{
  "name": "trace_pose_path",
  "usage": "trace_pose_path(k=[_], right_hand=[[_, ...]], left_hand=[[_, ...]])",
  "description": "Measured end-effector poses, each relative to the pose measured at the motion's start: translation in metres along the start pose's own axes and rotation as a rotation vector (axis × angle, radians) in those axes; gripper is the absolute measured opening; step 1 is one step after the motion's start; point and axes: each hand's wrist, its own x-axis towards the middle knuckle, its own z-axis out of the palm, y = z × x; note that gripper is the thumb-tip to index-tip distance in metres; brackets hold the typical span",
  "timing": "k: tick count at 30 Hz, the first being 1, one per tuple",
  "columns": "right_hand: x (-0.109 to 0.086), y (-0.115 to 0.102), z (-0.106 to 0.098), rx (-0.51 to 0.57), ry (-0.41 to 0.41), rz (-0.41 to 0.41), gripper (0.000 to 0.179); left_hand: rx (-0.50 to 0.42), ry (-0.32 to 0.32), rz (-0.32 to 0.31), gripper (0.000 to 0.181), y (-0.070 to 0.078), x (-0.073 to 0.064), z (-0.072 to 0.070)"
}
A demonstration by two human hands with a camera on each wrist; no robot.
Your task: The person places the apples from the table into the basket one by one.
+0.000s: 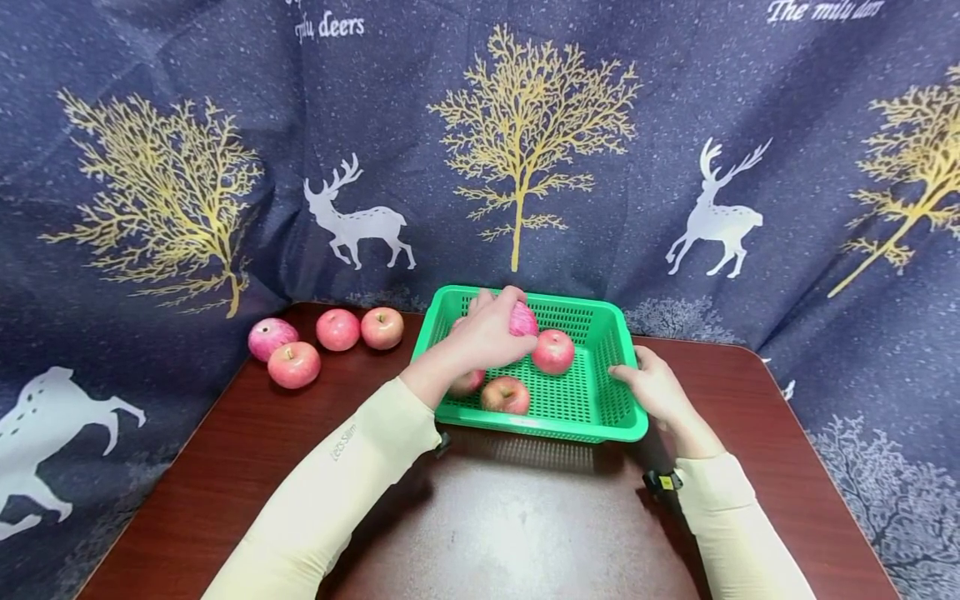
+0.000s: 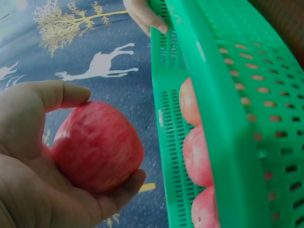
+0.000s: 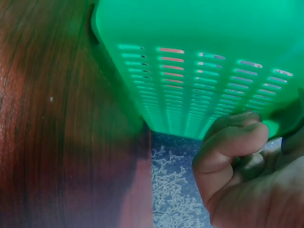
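A red apple [image 2: 97, 147] sits in my left hand [image 1: 487, 333], held between the thumb and curled fingers. In the head view that hand hangs over the left half of a green plastic basket [image 1: 540, 427]. Inside lie several more apples, among them a red one [image 1: 553, 352] near the middle and a yellowish-red one [image 1: 506, 395] by the front wall. Another apple [image 1: 467, 383] is partly hidden under my left wrist. My right hand [image 1: 663, 392] grips the basket's right rim, thumb over the edge and fingers curled on the outer side [image 3: 237, 142].
Left of the basket, several apples stand on the brown wooden table [image 1: 225, 467]: a purplish one [image 1: 273, 339], a light red one [image 1: 295, 365] and a pair behind. A dark blue cloth [image 1: 465, 167] with trees and deer hangs right behind the table.
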Motion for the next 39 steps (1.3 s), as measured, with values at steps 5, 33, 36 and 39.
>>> trace_pose_path(k=[5,33,36,39], right_hand=[[0.001,0.001,0.001,-0.004,0.005,-0.002,0.058],[-0.001,0.0,0.001,0.012,0.01,-0.018,0.056],[-0.001,0.0,0.0,0.01,0.01,-0.02,0.057],[-0.001,0.0,0.0,0.018,0.01,-0.02,0.058]], left_hand=[[-0.004,-0.038,0.014,0.071,0.005,0.004,0.011],[0.209,-0.277,0.213,0.06,0.008,0.012,0.061],[0.257,-0.32,0.257,0.061,0.008,0.013,0.065],[0.28,-0.35,0.267,0.069,0.01,0.013,0.068]])
